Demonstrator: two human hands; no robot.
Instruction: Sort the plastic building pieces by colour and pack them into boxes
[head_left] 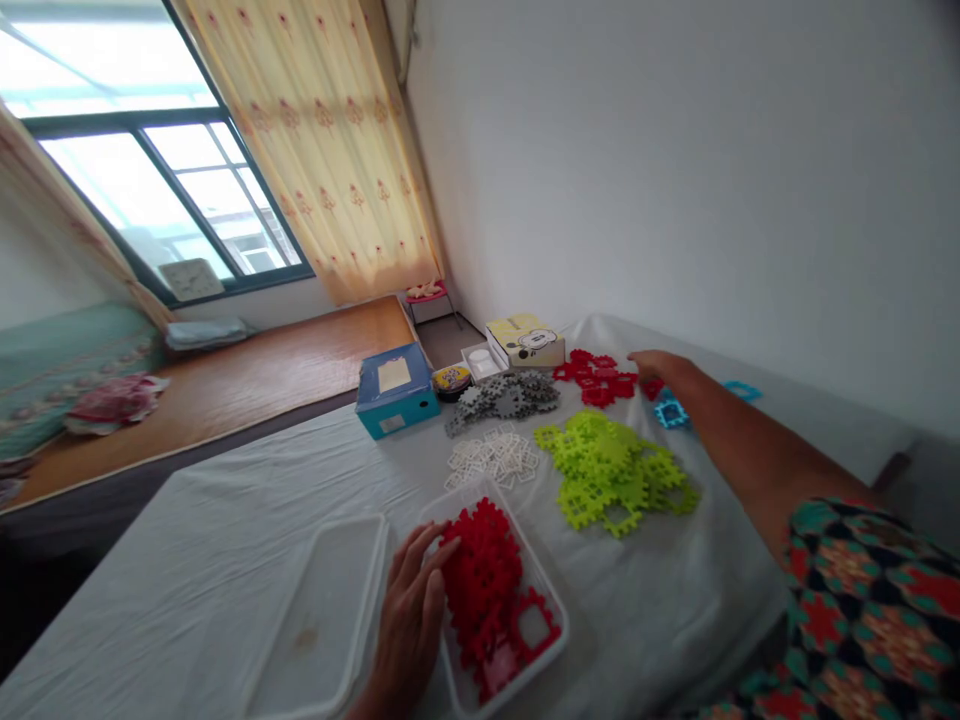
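My left hand (411, 595) rests over the left rim of a white plastic box (559, 655), its fingers stretched out and the fingertips on red gear-edged building pieces (484, 570) inside. My right hand (660, 368) reaches far out to the right of a loose spread of red pieces (596, 378). A bit of red shows just under that hand; its fingers are mostly hidden, so whether it grips a piece is unclear. Beside the right forearm lie blue pieces (670, 410). A lime-green heap (607, 465) sits between the box and the right hand.
Left of the box lies a clear lid (322, 610). Beyond it are white pieces (491, 458), grey pieces (506, 397), a blue carton (397, 390), a round tin (451, 380) and a yellow carton (525, 342). A white wall (675, 180) borders the cloth-covered table (247, 520).
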